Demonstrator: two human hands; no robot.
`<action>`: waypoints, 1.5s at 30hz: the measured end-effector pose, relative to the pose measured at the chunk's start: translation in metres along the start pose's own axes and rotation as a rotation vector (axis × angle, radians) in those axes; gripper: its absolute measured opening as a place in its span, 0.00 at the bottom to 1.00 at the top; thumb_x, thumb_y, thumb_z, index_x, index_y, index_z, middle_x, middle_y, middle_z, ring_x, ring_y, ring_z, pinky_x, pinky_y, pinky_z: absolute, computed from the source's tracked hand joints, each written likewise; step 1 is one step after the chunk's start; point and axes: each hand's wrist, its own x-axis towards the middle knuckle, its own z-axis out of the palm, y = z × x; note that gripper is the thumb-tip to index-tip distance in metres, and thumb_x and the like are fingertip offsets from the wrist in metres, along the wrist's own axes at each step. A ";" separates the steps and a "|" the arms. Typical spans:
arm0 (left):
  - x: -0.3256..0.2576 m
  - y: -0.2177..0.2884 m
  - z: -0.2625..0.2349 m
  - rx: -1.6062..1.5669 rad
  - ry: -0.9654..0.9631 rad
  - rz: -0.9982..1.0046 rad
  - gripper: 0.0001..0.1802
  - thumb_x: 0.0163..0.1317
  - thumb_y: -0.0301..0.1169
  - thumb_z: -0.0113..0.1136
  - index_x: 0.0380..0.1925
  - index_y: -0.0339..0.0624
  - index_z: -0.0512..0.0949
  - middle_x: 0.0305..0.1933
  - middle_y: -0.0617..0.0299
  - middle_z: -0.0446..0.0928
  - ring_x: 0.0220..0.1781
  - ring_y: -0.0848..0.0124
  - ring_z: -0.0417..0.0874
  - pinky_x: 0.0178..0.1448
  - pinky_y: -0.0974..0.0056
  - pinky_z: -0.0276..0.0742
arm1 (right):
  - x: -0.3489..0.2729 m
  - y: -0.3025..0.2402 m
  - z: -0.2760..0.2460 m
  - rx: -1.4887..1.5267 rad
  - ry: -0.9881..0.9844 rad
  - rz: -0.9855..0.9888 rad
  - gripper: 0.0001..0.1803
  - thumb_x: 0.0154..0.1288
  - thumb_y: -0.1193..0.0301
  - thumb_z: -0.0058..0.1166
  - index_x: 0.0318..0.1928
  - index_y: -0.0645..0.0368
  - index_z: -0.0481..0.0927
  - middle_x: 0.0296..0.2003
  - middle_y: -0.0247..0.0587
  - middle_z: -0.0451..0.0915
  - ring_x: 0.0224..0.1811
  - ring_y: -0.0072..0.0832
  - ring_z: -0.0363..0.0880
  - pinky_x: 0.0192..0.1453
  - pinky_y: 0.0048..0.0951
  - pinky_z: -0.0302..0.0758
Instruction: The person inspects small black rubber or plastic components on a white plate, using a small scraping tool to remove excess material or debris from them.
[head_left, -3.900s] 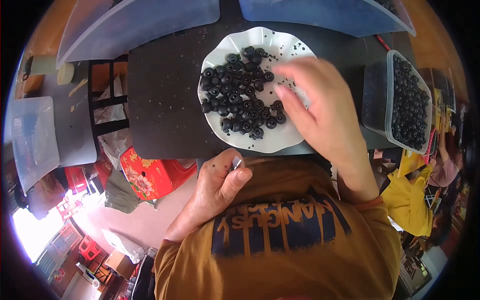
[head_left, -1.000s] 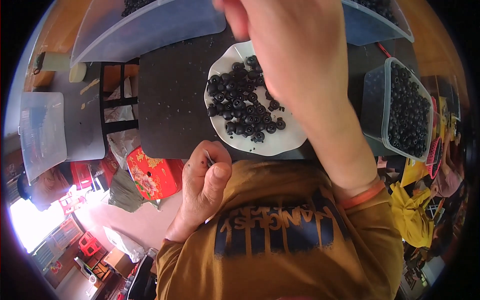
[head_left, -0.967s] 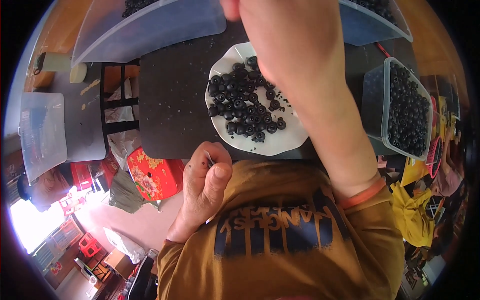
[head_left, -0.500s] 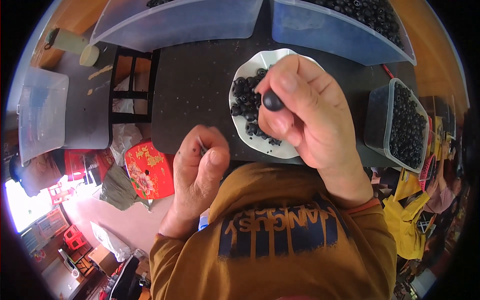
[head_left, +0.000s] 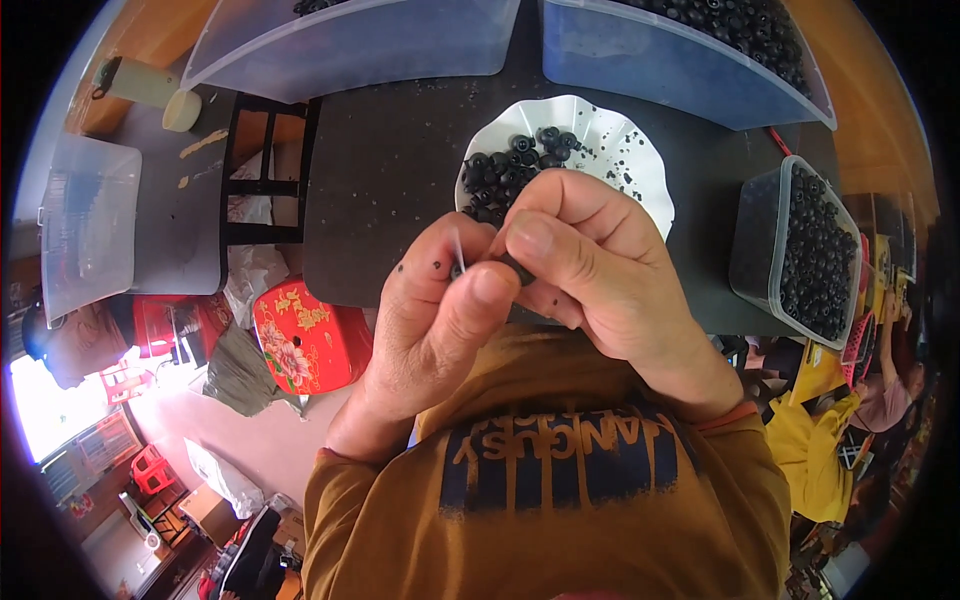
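Since half a second ago, the left hand [head_left: 425, 325] has shifted rightward, and the black ball [head_left: 516, 270] has come down and left with the right hand [head_left: 605, 275], so the two nearly meet. From the left: that hand's grip pinches a thin pale strip [head_left: 458, 248] between thumb and curled forefinger, the strip standing roughly upright. Just right of it, beside the left thumb tip, lies the ball, pinched between right thumb and fingers and mostly hidden by them; whether strip and ball touch, I cannot tell. Being round, the ball shows no long axis. The right hand is nearer, holding it from its right side. Behind are more black balls [head_left: 500, 175] on a white plate [head_left: 645, 165], set on the dark surface [head_left: 370, 180].
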 end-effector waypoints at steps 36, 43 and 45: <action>-0.025 -0.038 0.003 -0.438 -0.217 -0.386 0.25 0.66 0.51 0.38 0.31 0.36 0.65 0.22 0.64 0.63 0.21 0.78 0.65 0.27 0.74 0.62 | 0.028 -0.001 -0.081 -1.819 0.277 -0.429 0.07 0.52 0.77 0.52 0.33 0.65 0.73 0.28 0.43 0.74 0.33 0.34 0.75 0.38 0.31 0.73; -0.011 -0.019 -0.002 -0.040 -0.087 -0.114 0.25 0.65 0.52 0.42 0.32 0.37 0.68 0.20 0.68 0.64 0.21 0.82 0.62 0.25 0.76 0.58 | -0.014 -0.011 -0.046 -0.298 -0.040 -0.067 0.09 0.59 0.79 0.52 0.41 0.63 0.74 0.32 0.28 0.73 0.32 0.11 0.69 0.33 0.13 0.66; -0.008 -0.020 0.001 -0.001 -0.068 -0.046 0.23 0.63 0.49 0.47 0.32 0.37 0.68 0.21 0.67 0.66 0.22 0.81 0.63 0.27 0.76 0.59 | -0.019 -0.004 -0.041 -0.132 -0.143 -0.091 0.11 0.59 0.80 0.50 0.43 0.63 0.73 0.34 0.30 0.73 0.34 0.11 0.69 0.36 0.13 0.65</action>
